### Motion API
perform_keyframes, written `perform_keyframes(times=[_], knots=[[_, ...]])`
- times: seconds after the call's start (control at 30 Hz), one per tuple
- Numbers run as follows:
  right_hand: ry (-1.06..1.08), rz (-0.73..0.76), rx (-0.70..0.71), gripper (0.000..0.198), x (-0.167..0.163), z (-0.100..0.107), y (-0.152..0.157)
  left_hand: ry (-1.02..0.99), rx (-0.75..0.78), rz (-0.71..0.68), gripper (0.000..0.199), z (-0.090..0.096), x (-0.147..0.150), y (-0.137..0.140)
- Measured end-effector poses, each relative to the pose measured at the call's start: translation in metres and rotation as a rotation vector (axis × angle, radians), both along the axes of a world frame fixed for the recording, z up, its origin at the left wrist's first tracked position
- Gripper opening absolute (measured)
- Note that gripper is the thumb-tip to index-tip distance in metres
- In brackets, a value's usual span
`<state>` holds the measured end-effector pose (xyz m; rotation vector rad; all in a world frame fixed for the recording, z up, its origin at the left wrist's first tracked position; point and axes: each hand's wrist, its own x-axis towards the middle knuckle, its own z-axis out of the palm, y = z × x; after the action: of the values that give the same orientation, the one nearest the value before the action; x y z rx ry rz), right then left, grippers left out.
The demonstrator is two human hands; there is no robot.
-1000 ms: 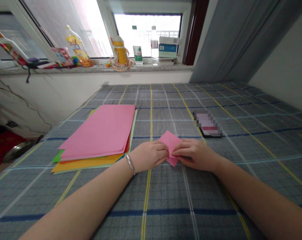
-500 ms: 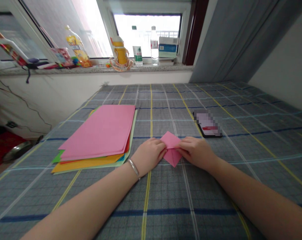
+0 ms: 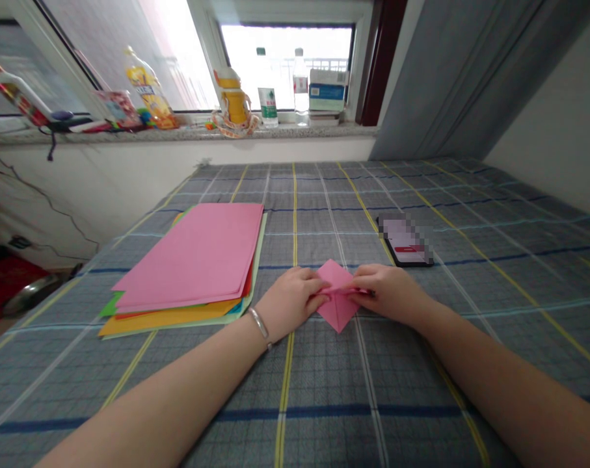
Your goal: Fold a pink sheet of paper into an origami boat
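A small folded pink paper [image 3: 338, 312] lies diamond-shaped on the plaid cloth, one corner toward me and one away. A crease runs down its near half, and a raised fold crosses its middle. My left hand [image 3: 295, 296] pinches its left side, thumb and fingers closed on the edge. On the opposite side my right hand [image 3: 392, 292] grips the fold between thumb and fingers. Fingertips of both hands cover the paper's side corners. A silver bracelet [image 3: 258, 323] circles the left wrist.
Left of my hands sits a stack of coloured sheets [image 3: 192, 253], pink on top. A phone [image 3: 406, 242] lies beyond my right hand. Bottles, a yellow cup [image 3: 235, 104] and boxes [image 3: 326, 91] line the windowsill. The plaid cloth [image 3: 216, 403] covers the surface.
The folded paper has shifted slightly toward me and turned a little. My right fingers have moved along its right edge, and the left fingertips reach further in over it.
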<state>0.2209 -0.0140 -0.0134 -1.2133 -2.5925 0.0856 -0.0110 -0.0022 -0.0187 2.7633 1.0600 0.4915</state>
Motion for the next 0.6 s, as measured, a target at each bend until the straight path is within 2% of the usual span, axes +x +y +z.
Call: perform_keyframes(times=[0.2,0.47,0.6], knots=[[-0.01,-0.032,0.123,0.015,-0.011,-0.005,-0.004,0.023,0.074,0.015,0.031,-0.004,0.008,-0.001],[0.039,-0.031,0.141,0.017,-0.014,-0.009,-0.003,0.002,0.043,0.073,0.017,-0.006,0.015,0.0],[-0.001,-0.059,0.089,0.016,-0.014,-0.008,-0.002,0.013,0.04,0.076,0.015,-0.01,0.016,0.004]])
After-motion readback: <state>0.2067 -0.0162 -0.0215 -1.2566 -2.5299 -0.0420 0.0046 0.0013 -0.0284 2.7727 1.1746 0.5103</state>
